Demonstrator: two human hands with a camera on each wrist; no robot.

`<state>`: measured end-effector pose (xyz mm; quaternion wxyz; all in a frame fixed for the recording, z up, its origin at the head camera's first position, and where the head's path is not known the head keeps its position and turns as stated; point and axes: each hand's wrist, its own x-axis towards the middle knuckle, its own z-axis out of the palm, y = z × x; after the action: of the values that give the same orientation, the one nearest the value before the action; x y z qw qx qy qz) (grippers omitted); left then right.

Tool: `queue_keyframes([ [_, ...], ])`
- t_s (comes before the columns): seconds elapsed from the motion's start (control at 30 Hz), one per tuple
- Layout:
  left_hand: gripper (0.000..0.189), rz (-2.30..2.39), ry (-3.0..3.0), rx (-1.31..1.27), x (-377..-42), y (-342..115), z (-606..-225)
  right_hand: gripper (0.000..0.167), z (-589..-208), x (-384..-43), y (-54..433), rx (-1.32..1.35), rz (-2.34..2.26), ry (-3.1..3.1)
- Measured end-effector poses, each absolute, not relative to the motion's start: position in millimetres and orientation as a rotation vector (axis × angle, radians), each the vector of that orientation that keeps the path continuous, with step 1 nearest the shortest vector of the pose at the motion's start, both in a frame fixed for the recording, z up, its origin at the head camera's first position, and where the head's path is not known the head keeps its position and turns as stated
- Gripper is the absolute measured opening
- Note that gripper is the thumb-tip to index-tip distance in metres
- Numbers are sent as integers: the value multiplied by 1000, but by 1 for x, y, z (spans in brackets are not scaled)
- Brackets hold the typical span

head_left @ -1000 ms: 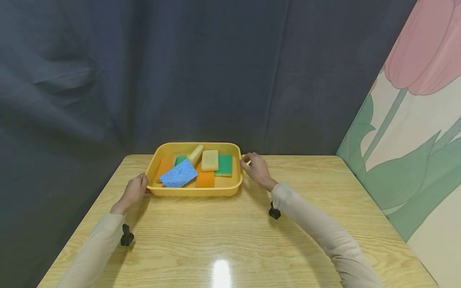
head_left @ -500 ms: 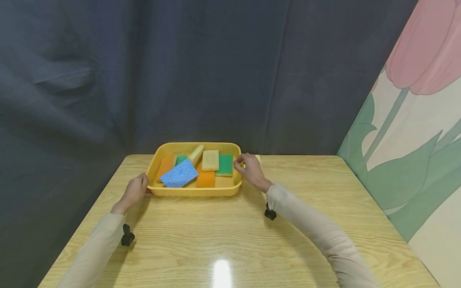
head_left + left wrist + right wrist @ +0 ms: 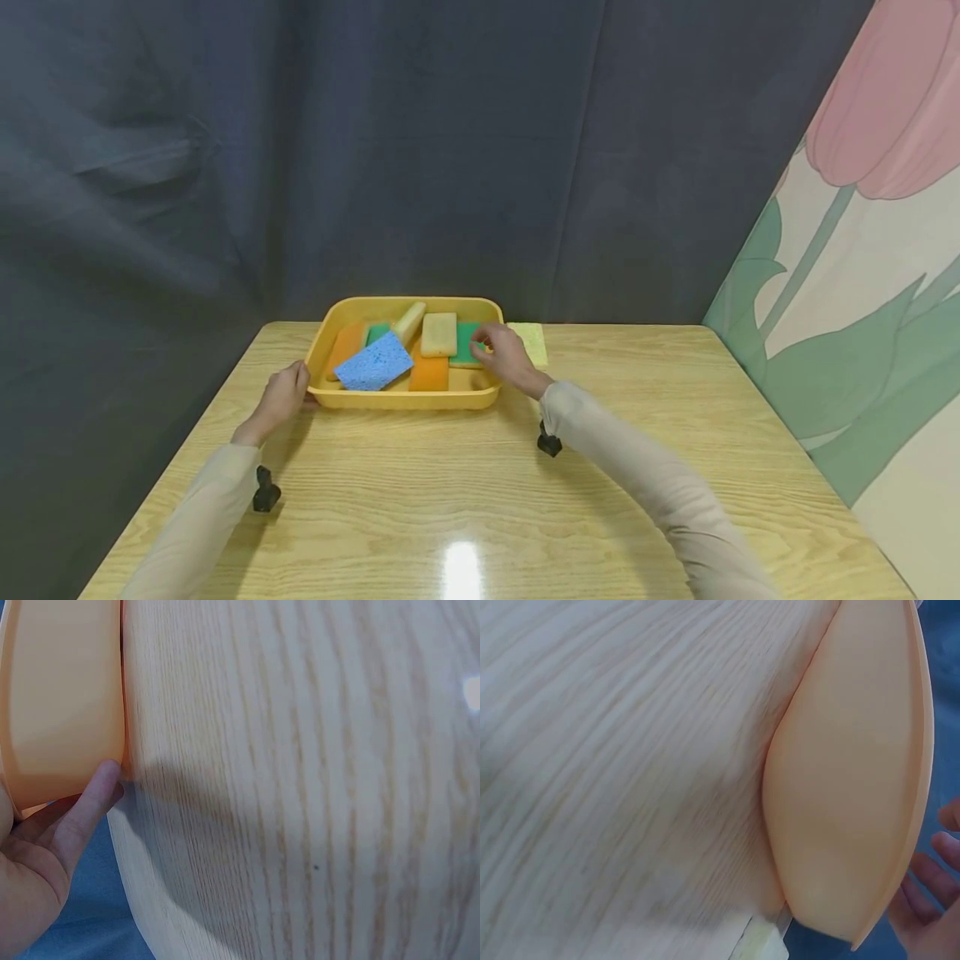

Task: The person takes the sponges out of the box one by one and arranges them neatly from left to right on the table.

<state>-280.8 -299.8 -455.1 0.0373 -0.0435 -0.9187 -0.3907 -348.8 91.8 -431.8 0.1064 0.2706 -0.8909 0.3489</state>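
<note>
"How do the fingers stand?"

"On the right hand (image 3: 510,360) they're loosely curved, with a narrow gap at the thumb, and I see nothing held in them. Those of the left hand (image 3: 281,395) grip the left end of the yellow tray (image 3: 408,401)."

"What's below the right one?"

"The green sponge (image 3: 463,343), flat in the right end of the tray. The fingers are over its right part; whether they touch it I can't tell."

"Suppose that's the piece wanted. How would you take it?"

"Spread thumb and fingers a little, then come down on the right edge. The left edge lies close against the pale sponge (image 3: 438,335), so gripping there would probably drag that one, and perhaps the orange sponge (image 3: 429,375) below it. A light pinch should do; foam gives."

"And farther out?"

"Don't lean on the tray's right rim: the worktop (image 3: 420,500) looks smooth, and the tray might slide. A firm left grip should help. The blue sponge (image 3: 373,362) is well to the left, so no bother. Mind the yellow square (image 3: 532,340) on the worktop just beyond the tray's right end; a wide swing could brush it."
</note>
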Motion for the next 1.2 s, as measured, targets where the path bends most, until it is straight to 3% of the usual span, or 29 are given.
queue_keyframes([
  [0.37, 41, -1198, -2801, -127, -284, -301, -457, 17, -429, -344, 64, 860, 913, -2739],
  [0.67, 41, -1199, -2801, -137, -284, -299, -457, 9, -429, -335, 47, 843, 853, -2756],
  [1.1, 36, -1155, -2793, -154, -282, -300, -455, 17, -434, -327, 28, 603, 677, -2960],
  [1.2, 37, -1190, -2789, -161, -281, -299, -455, 32, -434, -327, 26, 492, 683, -3031],
])
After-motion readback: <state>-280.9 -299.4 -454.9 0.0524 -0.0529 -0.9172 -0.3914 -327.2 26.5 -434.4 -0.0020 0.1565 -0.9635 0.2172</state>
